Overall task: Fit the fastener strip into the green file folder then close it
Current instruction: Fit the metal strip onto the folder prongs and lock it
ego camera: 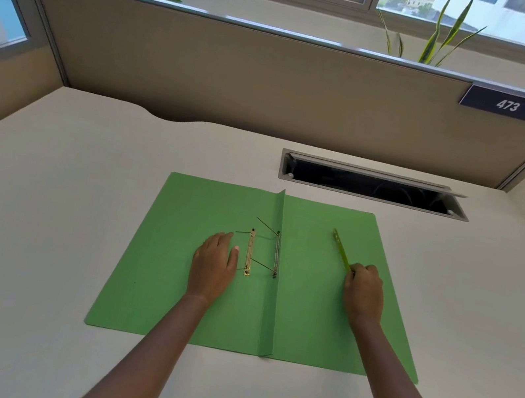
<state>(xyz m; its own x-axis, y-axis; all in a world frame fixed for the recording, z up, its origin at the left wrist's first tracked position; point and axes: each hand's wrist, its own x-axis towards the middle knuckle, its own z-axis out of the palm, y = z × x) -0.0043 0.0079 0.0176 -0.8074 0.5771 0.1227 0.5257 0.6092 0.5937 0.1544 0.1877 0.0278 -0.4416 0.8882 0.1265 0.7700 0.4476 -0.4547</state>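
Note:
The green file folder (172,270) lies open and flat on the desk, its raised spine fold (271,304) running down the middle. A brass fastener bar (249,254) with thin metal prongs sits just left of the spine, linked to a second metal bar (276,255) on the fold. My left hand (213,267) rests flat on the left flap, thumb next to the brass bar, holding nothing. My right hand (364,290) pinches the near end of a yellow-green fastener strip (340,248), which angles up and to the left above the right flap.
The folder lies on a cream desk (46,197). An open cable slot with a grey lid (371,184) is set into the desk behind the folder. Beige partition walls (238,83) enclose the desk on the far side and both sides, with a "473" sign (507,105).

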